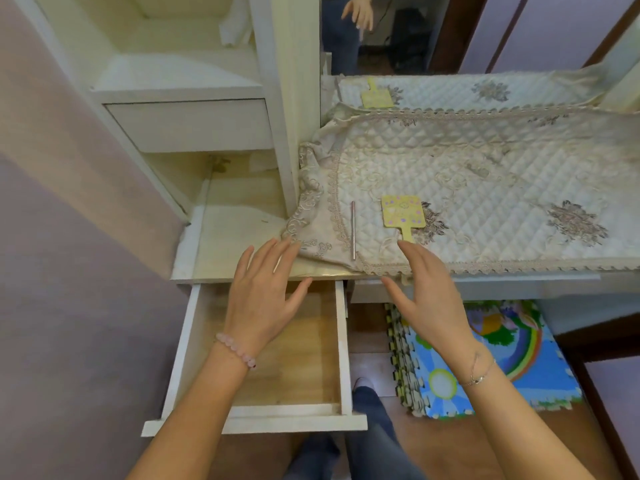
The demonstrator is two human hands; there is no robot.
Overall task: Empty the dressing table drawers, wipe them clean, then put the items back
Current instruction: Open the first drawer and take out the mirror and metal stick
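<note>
A white drawer (341,344) with a bare wooden floor stands pulled out below the dressing table top; nothing lies in it. My left hand (263,296) hovers above its back part, fingers spread, holding nothing. My right hand (429,292) is open too, at the table's front edge, its fingertips close to the handle of a yellow hand mirror (403,213). The mirror lies on a quilted cream table cover (485,188). A thin pink-silver stick (353,230) lies to the mirror's left on the cover.
A shut small drawer (190,124) sits in the white shelf unit at the left, above an open nook. A wall mirror (398,32) stands behind the table. Colourful foam mats (485,358) lie stacked on the floor under the table. My legs stand below the drawer.
</note>
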